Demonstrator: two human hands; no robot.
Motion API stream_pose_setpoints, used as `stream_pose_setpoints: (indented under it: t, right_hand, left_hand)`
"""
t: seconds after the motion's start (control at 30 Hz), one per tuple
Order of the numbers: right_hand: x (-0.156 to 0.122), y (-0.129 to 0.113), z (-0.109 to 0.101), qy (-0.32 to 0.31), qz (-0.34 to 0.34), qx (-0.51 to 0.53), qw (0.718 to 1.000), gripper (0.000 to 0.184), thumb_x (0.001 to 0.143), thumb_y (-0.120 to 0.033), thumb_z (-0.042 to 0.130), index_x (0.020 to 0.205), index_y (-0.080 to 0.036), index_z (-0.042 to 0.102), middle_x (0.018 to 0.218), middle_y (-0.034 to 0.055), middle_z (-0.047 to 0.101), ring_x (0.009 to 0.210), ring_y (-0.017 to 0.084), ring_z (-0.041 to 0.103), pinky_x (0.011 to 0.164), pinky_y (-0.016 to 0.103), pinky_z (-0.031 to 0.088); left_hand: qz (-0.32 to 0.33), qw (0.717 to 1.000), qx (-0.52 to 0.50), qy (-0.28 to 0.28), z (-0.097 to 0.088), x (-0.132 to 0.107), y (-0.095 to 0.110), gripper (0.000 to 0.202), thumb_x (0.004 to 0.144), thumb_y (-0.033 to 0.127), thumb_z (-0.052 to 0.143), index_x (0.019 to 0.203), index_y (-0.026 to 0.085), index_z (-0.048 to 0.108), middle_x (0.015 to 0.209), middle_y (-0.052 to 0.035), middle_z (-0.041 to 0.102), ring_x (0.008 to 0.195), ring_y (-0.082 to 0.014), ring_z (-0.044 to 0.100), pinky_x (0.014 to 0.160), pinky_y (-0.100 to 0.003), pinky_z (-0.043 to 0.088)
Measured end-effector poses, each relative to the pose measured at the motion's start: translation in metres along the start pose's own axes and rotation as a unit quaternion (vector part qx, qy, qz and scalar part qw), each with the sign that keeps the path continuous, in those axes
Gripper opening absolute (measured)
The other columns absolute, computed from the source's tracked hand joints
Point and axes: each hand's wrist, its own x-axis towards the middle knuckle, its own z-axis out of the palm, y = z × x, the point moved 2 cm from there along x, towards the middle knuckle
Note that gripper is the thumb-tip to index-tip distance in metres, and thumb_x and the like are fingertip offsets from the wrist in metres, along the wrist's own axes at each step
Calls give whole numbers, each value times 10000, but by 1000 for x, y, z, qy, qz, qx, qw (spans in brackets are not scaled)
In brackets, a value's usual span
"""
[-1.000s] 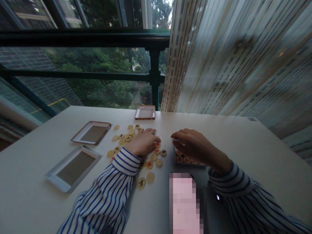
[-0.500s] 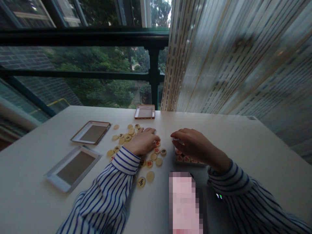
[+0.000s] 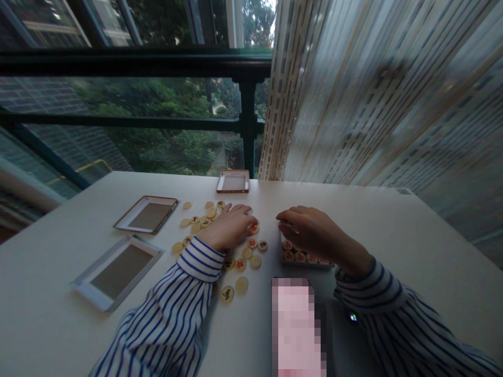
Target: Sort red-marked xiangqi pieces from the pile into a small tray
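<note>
From my remote seat, I see the left hand [image 3: 233, 228] at the centre of the frame, palm down over a loose scatter of round game pieces [image 3: 227, 294]. Its fingers are spread apart, and the thumb is at a red-marked piece [image 3: 254, 229]; what lies under the palm is hidden from me. Some pieces show black or red characters, others a plain pale face.

Right of centre, the right hand [image 3: 320, 235] is bent over a shallow box [image 3: 306, 265], fingers curled toward the thumb. A thin pale edge shows between finger and thumb, but I cannot tell whether it is gripped or is just the box's rim. Red-marked pieces [image 3: 299, 257] sit in the near part of the box; the hand covers the rest.

At left of frame I have a brown-rimmed tray [image 3: 151, 215], with a pale-rimmed tray [image 3: 120, 272] just below it; a smaller brown-rimmed tray [image 3: 233, 182] is near the far edge of the white table [image 3: 393, 230]. At bottom centre, a pink pixelated patch [image 3: 296, 324] covers a dark object. A sheer curtain [image 3: 353, 94] fills the upper right, and a dark green railing [image 3: 157, 64] crosses the upper left.
</note>
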Motion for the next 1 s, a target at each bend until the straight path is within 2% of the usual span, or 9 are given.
stream_pose_setpoints:
  t: [0.37,1.0]
  right_hand:
    - [1,6,-2,8,22,-5,1000,239,867,-256,450,1015,-171,617,923,75,673,825,185,604,708,290,423]
    - [1,7,-6,27,43,-9,999,221,853,-255,475,990,-177,629,902,72,677,809,176,598,709,281,408]
  left_hand:
    - [-10,999,4,32,-8,2,5,280,876,271,427,1103,229,586,1266,-109,514,1191,-252,443,1023,-513,236]
    - [29,988,-29,146,-23,2,20,257,870,287,476,1091,184,559,1152,-73,606,1080,-204,534,1015,-429,291]
